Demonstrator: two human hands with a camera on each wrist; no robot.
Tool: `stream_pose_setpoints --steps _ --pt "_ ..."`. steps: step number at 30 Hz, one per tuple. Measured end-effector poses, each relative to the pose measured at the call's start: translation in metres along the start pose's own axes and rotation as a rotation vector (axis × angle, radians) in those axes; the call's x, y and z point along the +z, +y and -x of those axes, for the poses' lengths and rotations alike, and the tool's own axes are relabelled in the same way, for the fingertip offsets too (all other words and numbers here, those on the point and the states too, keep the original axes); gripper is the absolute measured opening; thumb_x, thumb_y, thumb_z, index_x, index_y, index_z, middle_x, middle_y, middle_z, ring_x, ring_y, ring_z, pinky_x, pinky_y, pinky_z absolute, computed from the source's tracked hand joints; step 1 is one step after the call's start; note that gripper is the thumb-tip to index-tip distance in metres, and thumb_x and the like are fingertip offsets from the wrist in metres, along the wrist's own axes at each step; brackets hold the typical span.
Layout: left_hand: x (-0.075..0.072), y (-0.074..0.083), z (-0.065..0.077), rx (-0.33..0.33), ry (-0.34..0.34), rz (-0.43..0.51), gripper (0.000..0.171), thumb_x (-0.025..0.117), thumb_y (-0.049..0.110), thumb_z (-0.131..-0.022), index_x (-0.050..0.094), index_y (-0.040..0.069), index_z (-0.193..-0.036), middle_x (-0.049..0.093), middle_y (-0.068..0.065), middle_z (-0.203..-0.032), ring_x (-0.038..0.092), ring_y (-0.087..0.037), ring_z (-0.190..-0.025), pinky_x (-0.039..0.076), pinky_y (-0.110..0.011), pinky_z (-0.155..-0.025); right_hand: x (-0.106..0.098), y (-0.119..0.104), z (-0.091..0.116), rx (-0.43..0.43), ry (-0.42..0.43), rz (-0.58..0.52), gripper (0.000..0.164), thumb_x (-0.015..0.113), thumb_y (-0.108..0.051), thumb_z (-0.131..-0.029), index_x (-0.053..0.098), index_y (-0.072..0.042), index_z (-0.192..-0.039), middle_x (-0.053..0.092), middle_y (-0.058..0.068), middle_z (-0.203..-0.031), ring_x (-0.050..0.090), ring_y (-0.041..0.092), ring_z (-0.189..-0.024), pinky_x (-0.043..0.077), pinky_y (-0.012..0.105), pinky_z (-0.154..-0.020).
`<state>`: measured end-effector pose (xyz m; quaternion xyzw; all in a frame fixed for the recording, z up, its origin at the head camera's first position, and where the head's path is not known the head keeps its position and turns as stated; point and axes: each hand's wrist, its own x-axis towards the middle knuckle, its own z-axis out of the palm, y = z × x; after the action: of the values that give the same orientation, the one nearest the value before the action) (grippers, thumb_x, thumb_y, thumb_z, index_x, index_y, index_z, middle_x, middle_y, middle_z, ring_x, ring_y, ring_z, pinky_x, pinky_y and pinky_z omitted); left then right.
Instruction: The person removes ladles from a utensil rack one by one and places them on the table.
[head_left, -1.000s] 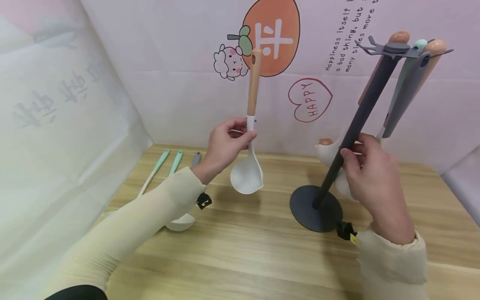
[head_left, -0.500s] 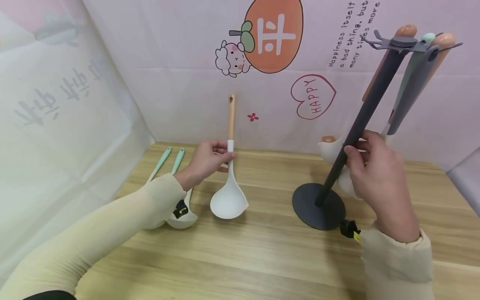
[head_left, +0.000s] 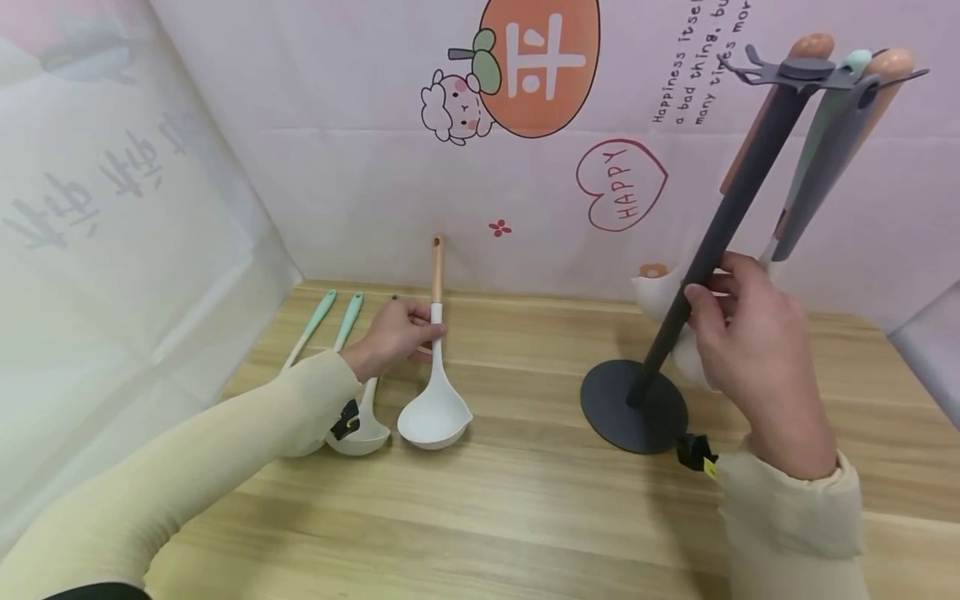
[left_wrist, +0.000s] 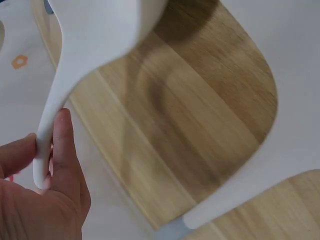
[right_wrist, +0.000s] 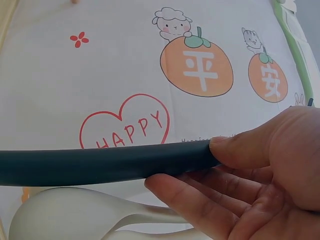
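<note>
The ladle (head_left: 435, 417) in the left hand (head_left: 397, 337) looks like smooth matt white plastic or silicone, and its handle (head_left: 438, 271) passes for pale wood. The right hand's stand (head_left: 705, 258) is smooth, dark and pretty matt, can't tell if metal. Handle ends (head_left: 891, 63) above that hand are kinda shiny. Tabletop (head_left: 525, 508) below both hands: wood grain, soft sheen. Sheet (head_left: 540, 183) behind them: creased, matt, cloth-like.

held ladle (left_wrist: 97, 37): cropped, left wrist view top | lettering (head_left: 697, 67): cropped, head view top | leftmost ladle (head_left: 307, 332): partly behind left sleeve (head_left: 240, 437)
</note>
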<state>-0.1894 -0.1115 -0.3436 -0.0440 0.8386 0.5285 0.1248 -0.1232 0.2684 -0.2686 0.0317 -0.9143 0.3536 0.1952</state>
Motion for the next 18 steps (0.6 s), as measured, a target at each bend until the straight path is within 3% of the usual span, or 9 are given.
stream_pose_setpoints --steps 8,12,18 --pt "-0.007 -0.009 -0.004 -0.079 -0.059 -0.037 0.020 0.068 0.007 -0.102 0.061 -0.007 -0.115 0.068 -0.015 -0.105 0.070 -0.016 -0.085 0.068 -0.032 -0.079 0.000 -0.003 0.001 -0.006 -0.002 -0.010 0.042 0.057 -0.016 -0.107 0.055 0.002 -0.144 0.070 0.030 -0.130 0.074 0.046 -0.111 0.055 0.059 -0.097" --pt "-0.008 -0.008 -0.004 -0.143 -0.095 -0.106 0.018 0.068 0.009 -0.102 0.063 -0.005 -0.113 0.069 -0.010 -0.097 0.071 -0.013 -0.078 0.067 -0.030 -0.078 -0.001 -0.003 0.001 0.006 -0.009 -0.022 0.043 0.056 -0.017 -0.107 0.053 0.002 -0.146 0.069 0.031 -0.132 0.073 0.046 -0.113 0.055 0.061 -0.097" --pt "-0.009 -0.012 -0.007 -0.219 -0.154 -0.122 0.014 0.068 0.008 -0.102 0.065 -0.004 -0.107 0.071 -0.008 -0.087 0.071 -0.011 -0.070 0.066 -0.026 -0.075 -0.001 -0.003 0.001 0.002 -0.003 -0.015 0.042 0.057 -0.016 -0.107 0.054 0.001 -0.145 0.070 0.029 -0.131 0.073 0.046 -0.112 0.055 0.062 -0.098"
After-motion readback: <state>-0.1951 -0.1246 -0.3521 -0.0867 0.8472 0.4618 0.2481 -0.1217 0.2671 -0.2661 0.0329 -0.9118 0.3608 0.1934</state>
